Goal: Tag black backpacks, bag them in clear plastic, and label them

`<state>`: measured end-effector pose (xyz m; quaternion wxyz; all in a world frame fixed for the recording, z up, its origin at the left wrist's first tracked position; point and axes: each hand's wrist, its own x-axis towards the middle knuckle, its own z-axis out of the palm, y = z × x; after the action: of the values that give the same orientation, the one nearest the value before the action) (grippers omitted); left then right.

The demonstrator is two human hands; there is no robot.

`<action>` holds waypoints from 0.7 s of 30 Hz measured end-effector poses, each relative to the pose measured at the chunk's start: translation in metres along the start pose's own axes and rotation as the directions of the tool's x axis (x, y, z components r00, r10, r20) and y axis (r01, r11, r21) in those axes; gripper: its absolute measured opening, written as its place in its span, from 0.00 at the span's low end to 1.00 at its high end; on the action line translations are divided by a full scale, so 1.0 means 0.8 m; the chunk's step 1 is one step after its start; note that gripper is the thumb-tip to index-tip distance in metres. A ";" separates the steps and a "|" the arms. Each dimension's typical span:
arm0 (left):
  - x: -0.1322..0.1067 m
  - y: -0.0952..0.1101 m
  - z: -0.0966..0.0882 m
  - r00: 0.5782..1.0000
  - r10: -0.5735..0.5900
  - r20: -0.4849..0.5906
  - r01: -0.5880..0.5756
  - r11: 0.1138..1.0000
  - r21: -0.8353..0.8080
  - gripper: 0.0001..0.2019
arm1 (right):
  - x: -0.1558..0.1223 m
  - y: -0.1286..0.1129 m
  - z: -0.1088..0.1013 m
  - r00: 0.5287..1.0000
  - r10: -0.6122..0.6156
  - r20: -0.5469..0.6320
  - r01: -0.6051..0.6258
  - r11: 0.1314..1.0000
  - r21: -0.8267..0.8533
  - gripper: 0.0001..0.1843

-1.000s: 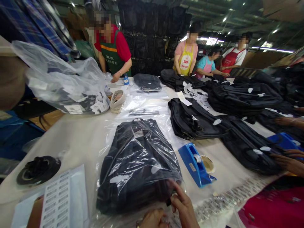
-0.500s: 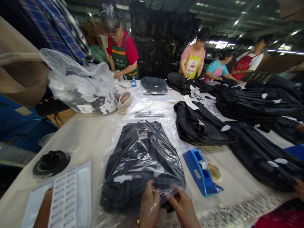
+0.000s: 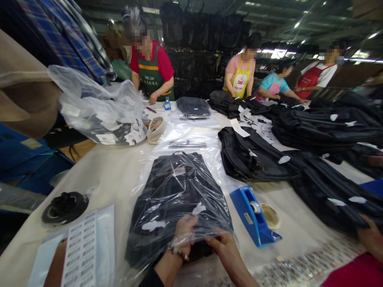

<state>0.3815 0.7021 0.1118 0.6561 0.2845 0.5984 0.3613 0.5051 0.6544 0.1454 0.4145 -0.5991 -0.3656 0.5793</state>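
A black backpack (image 3: pixel 179 191) lies flat inside a clear plastic bag (image 3: pixel 139 167) in front of me, the bag's mouth facing me. My left hand (image 3: pixel 184 231) reaches in under the film at the mouth, thumb apart from the stretched fingers. Its fingertips lie on the backpack near a white patch (image 3: pixel 198 208) and are partly blurred by the plastic. At the right of the mouth, my right hand (image 3: pixel 223 245) pinches the bag's edge between thumb and fingers. A blue tape dispenser (image 3: pixel 249 215) stands just right of the bag.
A sheet of barcode labels (image 3: pixel 80 251) and a black tape roll (image 3: pixel 65 208) lie at left. Behind them sits a plastic sack of tags (image 3: pixel 101 115). More black backpacks (image 3: pixel 260 155) cover the right side. Co-workers stand across the table; another person's hand (image 3: pixel 371 235) is at right.
My left hand has moved from the bag's edge forward under the film, its wrist now at the mouth. My right hand still grips the edge. At right, another person's hand has come further into view.
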 end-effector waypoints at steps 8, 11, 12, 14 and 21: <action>0.001 0.017 0.009 0.998 0.065 0.014 -0.065 0.998 -0.026 0.18 | 0.018 0.012 -0.011 0.970 -0.239 -0.054 0.220 0.947 -0.233 0.18; 0.009 0.008 0.009 0.994 0.098 0.038 -0.099 0.995 0.017 0.17 | 0.027 0.023 -0.014 0.978 -0.211 0.006 0.207 0.951 -0.228 0.18; 0.010 0.002 0.009 0.992 0.116 0.047 -0.117 0.993 0.025 0.16 | 0.027 0.026 -0.015 0.979 -0.203 0.014 0.201 0.951 -0.234 0.17; 0.011 -0.010 0.010 0.987 0.147 0.066 -0.150 0.988 0.036 0.16 | 0.025 0.029 -0.017 0.979 -0.203 -0.003 0.195 0.941 -0.278 0.16; 0.003 -0.039 0.018 0.982 0.178 0.069 -0.188 0.963 0.194 0.09 | 0.037 0.026 -0.012 0.905 -0.364 -0.219 0.212 0.833 -0.511 0.24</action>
<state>0.4001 0.6867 0.0868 0.6031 0.4123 0.5858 0.3511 0.5160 0.6727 0.1142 0.3897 -0.7019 -0.5144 0.3013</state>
